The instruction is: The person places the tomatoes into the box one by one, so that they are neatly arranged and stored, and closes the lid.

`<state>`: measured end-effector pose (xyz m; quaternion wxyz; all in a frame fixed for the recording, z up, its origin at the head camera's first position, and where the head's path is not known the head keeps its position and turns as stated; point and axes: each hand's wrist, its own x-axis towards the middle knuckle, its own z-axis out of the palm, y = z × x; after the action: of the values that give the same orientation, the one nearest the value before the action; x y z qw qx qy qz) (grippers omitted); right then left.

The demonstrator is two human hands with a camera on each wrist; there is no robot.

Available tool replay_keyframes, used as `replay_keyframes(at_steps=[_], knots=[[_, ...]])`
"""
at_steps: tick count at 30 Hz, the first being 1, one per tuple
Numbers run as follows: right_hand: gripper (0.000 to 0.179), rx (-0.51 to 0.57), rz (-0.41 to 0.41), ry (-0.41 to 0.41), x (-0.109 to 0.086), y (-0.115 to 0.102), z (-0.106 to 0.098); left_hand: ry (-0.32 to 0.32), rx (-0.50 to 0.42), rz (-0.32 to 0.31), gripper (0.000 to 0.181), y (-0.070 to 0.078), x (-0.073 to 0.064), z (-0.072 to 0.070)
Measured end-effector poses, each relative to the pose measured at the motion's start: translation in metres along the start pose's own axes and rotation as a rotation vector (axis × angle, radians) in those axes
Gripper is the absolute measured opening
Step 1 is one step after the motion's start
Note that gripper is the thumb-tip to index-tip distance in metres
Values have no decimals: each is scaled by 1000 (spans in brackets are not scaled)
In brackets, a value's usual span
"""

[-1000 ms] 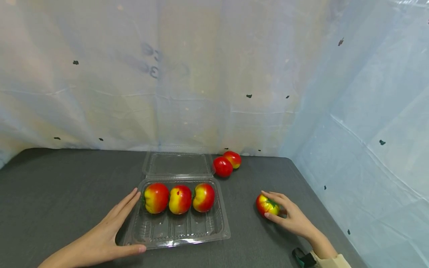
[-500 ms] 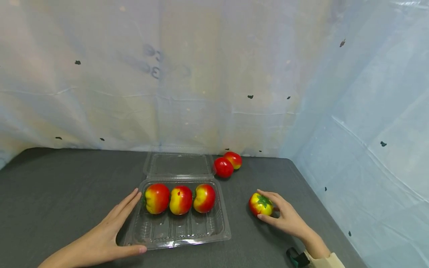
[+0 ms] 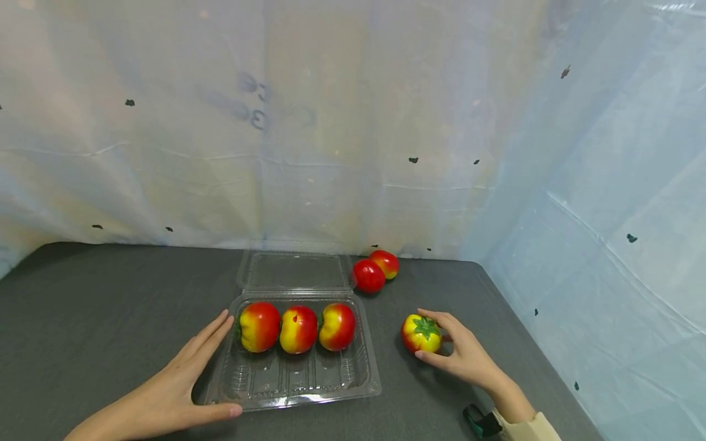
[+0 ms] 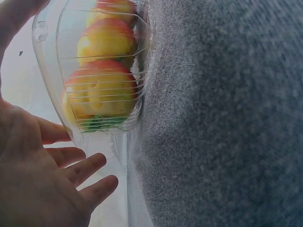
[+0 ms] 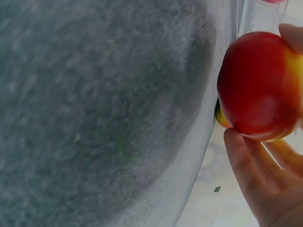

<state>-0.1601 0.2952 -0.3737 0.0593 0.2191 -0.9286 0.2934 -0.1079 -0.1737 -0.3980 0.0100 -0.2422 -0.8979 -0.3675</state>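
Note:
My right hand (image 3: pixel 466 355) holds a red-and-yellow tomato (image 3: pixel 421 334) between thumb and fingertips, right of a clear plastic box. Its green star-shaped top faces the head camera; in the right wrist view the tomato (image 5: pixel 258 87) shows its smooth red side. My left hand (image 3: pixel 171 386) is spread at the left side of the clear box (image 3: pixel 298 399), fingertips at its rim and thumb by its front corner. Three similar tomatoes (image 3: pixel 298 329) lie in a row along the back half of the box. In the left wrist view my fingers are straight against the clear wall.
The box's hinged lid (image 3: pixel 296 271) lies folded back behind it. Two more tomatoes (image 3: pixel 368 275) sit close together at the lid's right, near the table's back edge. Plastic sheeting (image 3: pixel 364 122) hangs behind and to the right of the grey table (image 3: pixel 110 306).
My right hand has moved left towards the box with the tomato, whose green top has turned more into sight. My left hand and the box stay in place.

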Motion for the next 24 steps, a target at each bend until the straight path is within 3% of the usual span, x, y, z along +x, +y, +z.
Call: replay_keyframes(at_steps=[6, 14, 24], knots=[[70, -16, -14, 61, 5, -8, 1, 4, 3, 2, 114, 1, 0, 0], [65, 31, 23, 64, 11, -21, 0, 12, 8, 9, 115, 1, 0, 0], [66, 32, -70, 73, 18, -35, -1, 14, 6, 5, 115, 2, 0, 0]])
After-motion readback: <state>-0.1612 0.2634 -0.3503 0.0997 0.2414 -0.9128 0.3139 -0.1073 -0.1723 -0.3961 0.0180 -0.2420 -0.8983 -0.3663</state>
